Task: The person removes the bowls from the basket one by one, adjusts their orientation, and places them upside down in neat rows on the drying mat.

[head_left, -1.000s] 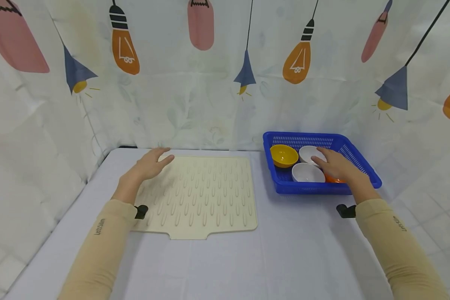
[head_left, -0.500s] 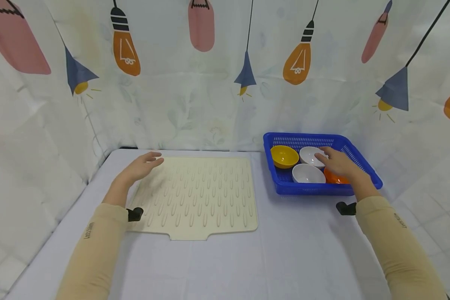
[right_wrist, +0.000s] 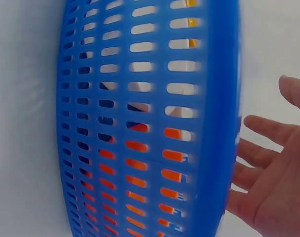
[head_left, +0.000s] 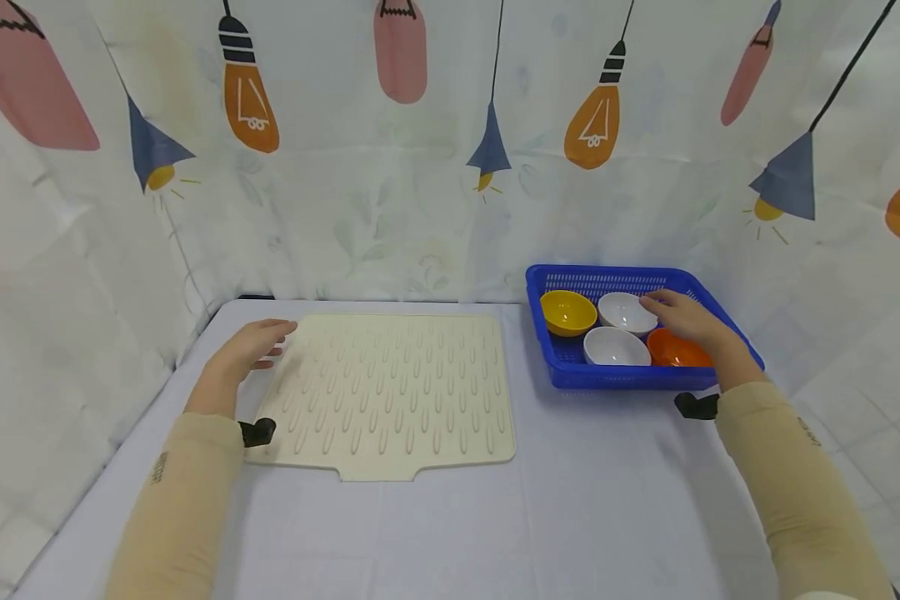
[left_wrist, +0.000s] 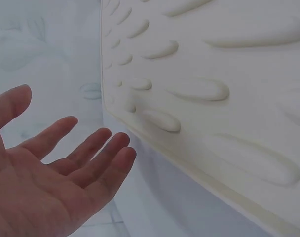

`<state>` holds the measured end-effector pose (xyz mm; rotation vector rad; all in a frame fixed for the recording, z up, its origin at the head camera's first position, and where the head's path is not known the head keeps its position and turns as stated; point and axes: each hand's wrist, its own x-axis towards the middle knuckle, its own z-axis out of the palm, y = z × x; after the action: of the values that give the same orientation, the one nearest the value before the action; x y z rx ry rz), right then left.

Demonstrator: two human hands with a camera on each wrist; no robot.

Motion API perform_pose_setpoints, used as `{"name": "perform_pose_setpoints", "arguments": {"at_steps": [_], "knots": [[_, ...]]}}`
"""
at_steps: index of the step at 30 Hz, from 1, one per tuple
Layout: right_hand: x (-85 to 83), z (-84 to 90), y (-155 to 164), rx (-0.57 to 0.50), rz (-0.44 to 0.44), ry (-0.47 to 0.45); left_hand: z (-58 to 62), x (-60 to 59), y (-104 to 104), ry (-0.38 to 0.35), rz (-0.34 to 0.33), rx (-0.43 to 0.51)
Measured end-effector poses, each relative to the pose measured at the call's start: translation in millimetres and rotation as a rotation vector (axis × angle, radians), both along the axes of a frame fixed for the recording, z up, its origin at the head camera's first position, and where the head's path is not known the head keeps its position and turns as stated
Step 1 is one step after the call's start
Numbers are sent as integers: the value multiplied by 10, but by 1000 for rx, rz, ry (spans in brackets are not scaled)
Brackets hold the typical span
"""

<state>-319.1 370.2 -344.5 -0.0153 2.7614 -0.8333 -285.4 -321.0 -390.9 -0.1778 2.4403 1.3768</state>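
Note:
A cream draining mat [head_left: 397, 392] with raised oval ridges lies flat on the table. Above its left edge hovers my left hand [head_left: 251, 352], fingers loosely extended and holding nothing; the left wrist view shows the palm beside the mat's edge. On the right stands a blue plastic basket [head_left: 630, 377] with a yellow bowl [head_left: 567, 313], two white bowls, one behind [head_left: 627, 313] and one in front [head_left: 617, 347], and an orange bowl [head_left: 677, 348]. My right hand [head_left: 692, 323] is over the basket's right part, near the rear white bowl, relaxed and holding nothing. In the right wrist view, the slotted basket wall [right_wrist: 135, 118] partly hides its fingers.
A white cloth covers the table [head_left: 457, 533]. Behind it hangs a pale curtain [head_left: 420, 217] printed with lamps and bulbs, which also runs along the left and right sides. Black camera mounts [head_left: 258, 432] sit at both wrists.
My left hand has moved left and slightly down, from over the mat to its left edge. The right hand has shifted slightly right, showing more of the orange bowl. Bowls and mat are unmoved.

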Motion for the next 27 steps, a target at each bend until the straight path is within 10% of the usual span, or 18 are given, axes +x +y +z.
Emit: {"name": "perform_pose_setpoints", "arguments": {"at_steps": [27], "knots": [[-90, 126, 166, -132, -51, -18, -197, -16, -146, -129, 93, 13]]}}
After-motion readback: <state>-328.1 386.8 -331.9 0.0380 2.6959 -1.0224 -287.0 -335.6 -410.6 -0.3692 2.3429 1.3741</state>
